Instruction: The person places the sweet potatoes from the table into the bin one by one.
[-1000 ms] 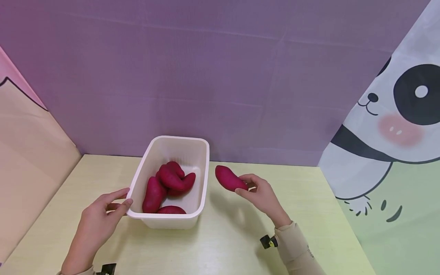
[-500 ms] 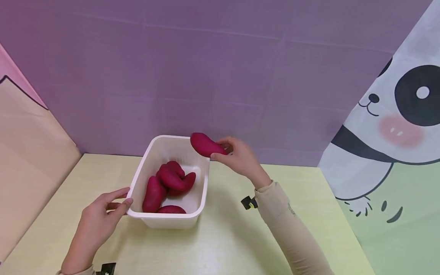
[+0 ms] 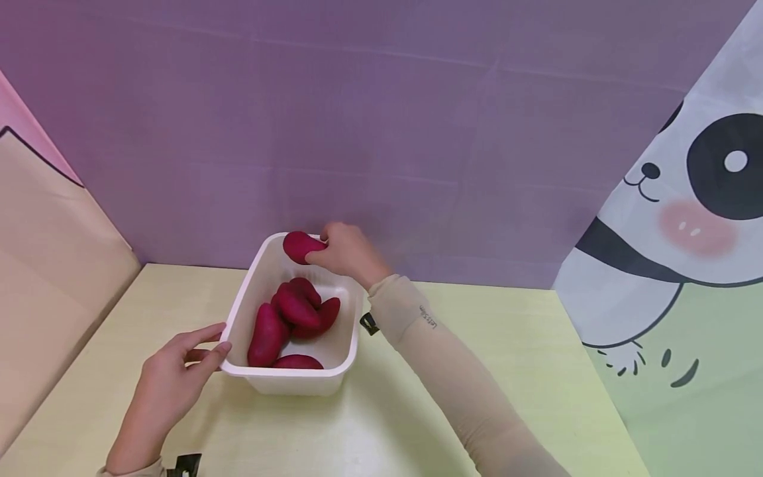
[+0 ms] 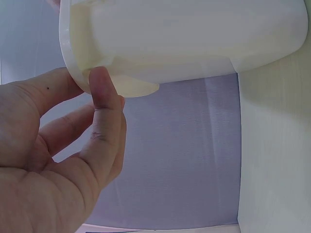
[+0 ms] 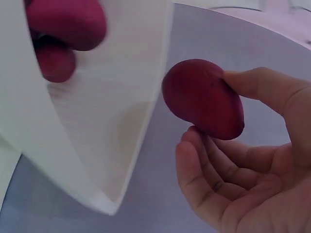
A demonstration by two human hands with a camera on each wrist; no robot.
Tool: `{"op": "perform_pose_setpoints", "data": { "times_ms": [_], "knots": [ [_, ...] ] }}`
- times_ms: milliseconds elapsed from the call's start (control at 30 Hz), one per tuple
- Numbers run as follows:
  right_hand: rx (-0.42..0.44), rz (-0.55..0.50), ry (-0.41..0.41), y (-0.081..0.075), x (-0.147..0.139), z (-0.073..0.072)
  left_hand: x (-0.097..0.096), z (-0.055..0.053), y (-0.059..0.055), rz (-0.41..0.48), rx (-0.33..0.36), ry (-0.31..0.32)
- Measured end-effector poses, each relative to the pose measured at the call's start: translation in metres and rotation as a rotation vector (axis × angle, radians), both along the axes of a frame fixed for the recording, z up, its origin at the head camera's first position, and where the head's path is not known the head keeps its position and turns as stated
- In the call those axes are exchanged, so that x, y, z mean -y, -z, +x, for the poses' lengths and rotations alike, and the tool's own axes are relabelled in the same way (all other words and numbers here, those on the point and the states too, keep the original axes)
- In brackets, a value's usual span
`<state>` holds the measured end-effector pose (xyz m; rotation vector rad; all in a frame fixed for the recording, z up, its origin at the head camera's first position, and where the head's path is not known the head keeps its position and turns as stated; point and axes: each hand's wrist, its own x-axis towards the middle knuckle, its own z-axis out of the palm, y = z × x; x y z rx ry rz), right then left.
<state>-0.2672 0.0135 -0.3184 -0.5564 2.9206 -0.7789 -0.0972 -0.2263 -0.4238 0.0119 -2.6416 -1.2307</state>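
A white plastic bin stands on the table with several dark red sweet potatoes piled inside. My left hand pinches the bin's near left corner at the rim; in the left wrist view the thumb and fingers lie on either side of that rim. Over the bin's far end, my right hand holds one more sweet potato between thumb and fingers. The right wrist view shows this sweet potato gripped at its end, close to the bin's rim.
The pale wooden table reaches back to a purple cloth backdrop. A beige panel borders the left side, and a panda-printed cloth borders the right.
My right hand has carried the sweet potato from right of the bin, up and leftward, to over the bin's far end. The left hand has stayed on the rim.
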Motion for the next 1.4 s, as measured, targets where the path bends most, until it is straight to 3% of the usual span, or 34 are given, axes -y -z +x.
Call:
{"op": "perform_pose_setpoints", "data": {
  "times_ms": [200, 333, 567, 1000, 1400],
  "knots": [
    [0.029, 0.192, -0.014, 0.016, 0.026, -0.004, -0.001, 0.002, 0.000, 0.011, 0.014, 0.001],
    [0.031, 0.255, -0.043, 0.026, 0.037, -0.004, -0.001, 0.003, 0.000, 0.019, 0.015, -0.001],
    [-0.015, 0.377, -0.018, 0.035, 0.047, -0.002, -0.003, 0.004, 0.000, 0.033, 0.029, 0.003],
    [0.015, 0.324, -0.013, 0.023, 0.042, -0.003, -0.001, 0.004, 0.000, 0.019, 0.033, -0.001],
    [-0.071, 0.222, -0.043, -0.010, 0.012, 0.010, -0.002, 0.003, -0.001, 0.018, 0.027, 0.010]
  ]
}}
